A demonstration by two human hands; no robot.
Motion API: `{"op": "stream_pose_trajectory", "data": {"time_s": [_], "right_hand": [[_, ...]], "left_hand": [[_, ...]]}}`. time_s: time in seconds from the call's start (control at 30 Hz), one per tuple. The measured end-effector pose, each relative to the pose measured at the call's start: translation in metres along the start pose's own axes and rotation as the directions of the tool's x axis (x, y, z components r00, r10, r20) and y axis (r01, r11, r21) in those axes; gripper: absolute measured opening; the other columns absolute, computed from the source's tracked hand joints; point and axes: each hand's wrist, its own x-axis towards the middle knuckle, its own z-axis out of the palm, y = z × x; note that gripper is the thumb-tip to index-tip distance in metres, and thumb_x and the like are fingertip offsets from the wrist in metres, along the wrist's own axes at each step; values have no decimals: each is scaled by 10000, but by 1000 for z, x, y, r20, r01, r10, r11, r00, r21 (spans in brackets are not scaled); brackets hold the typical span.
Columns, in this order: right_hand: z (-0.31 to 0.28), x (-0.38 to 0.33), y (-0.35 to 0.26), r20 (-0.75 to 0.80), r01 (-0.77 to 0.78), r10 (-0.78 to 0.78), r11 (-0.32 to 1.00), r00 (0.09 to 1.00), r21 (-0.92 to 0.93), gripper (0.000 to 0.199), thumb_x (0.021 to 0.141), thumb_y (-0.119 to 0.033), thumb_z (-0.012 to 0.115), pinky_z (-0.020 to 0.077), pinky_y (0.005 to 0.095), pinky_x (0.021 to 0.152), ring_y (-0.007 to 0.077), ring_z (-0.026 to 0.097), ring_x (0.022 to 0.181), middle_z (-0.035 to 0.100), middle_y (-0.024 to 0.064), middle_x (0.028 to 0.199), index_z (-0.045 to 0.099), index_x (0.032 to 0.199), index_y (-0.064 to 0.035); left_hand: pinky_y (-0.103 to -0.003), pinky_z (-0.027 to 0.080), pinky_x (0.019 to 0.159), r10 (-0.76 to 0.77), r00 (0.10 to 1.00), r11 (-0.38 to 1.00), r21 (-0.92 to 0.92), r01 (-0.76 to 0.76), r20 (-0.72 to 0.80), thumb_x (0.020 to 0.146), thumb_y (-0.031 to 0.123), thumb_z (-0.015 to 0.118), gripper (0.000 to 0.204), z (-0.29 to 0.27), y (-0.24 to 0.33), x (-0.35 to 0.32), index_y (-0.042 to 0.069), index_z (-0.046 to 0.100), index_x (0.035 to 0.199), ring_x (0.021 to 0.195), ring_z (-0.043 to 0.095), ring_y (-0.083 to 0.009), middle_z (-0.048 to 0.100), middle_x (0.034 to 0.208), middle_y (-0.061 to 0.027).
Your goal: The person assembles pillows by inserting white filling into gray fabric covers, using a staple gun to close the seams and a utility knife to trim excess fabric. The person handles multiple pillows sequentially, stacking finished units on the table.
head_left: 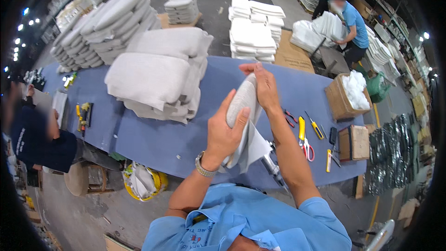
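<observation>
The left hand [224,135] has its grip closed around the lower part of a rolled grey fabric cover [242,107], thumb across the front, holding it upright above the near edge of the bench [153,142]. The right hand [265,86] is closed on the top of the same roll, fingers pressed flat along its upper end. A loose flap of the fabric hangs below, over a metal tool [274,169]. Just right of the arms lie yellow-handled scissors [304,142] and a yellow screwdriver [315,127]. Farther back on the bench sits a stack of grey cushions [155,76], and at its right end a cardboard box of white stuffing [349,94].
</observation>
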Motion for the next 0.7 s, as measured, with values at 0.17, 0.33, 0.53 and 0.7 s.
{"op": "stream_pose_trajectory", "data": {"time_s": [0.17, 0.33, 0.53, 0.7], "right_hand": [[4, -4, -6, -14, -5, 5, 1000, 1000, 19, 569, 1099, -457, 429, 507, 317, 821, 177, 645, 874, 731, 106, 929, 749, 1075, 13], [-10, 16, -8, 113, -202, 224, 964, 968, -175, 495, 1019, -436, 539, 453, 293, 654, 125, 601, 683, 676, 53, 719, 772, 986, -1], [-20, 41, -1, 228, -396, 420, 907, 878, -144, 585, 1035, -480, 494, 451, 265, 568, 110, 566, 553, 646, 65, 657, 739, 1001, 49], [-34, 40, 30, 206, -535, 506, 835, 838, 129, 752, 1025, -640, 397, 495, 302, 625, 170, 626, 615, 679, 107, 704, 742, 895, 16]], "left_hand": [[-408, 567, 875, 89, 996, 996, -11, -88, 11, 958, 207, 701, 605, -5, -1, 1, -106, 493, 1432, 1083, 717, -395, 673, 1215, -332], [-428, 561, 953, 194, 977, 980, 34, -197, 84, 925, 134, 696, 625, -3, -9, 9, -90, 463, 1460, 1177, 663, -440, 592, 1369, -329], [-423, 530, 1028, 272, 943, 962, -50, -268, 194, 881, 111, 726, 729, -7, -21, 24, -80, 400, 1505, 1319, 566, -433, 493, 1487, -323], [-400, 490, 1080, 271, 939, 953, -200, -230, 213, 860, 64, 711, 842, 8, -29, 27, -51, 291, 1581, 1384, 534, -377, 376, 1606, -275]]}}
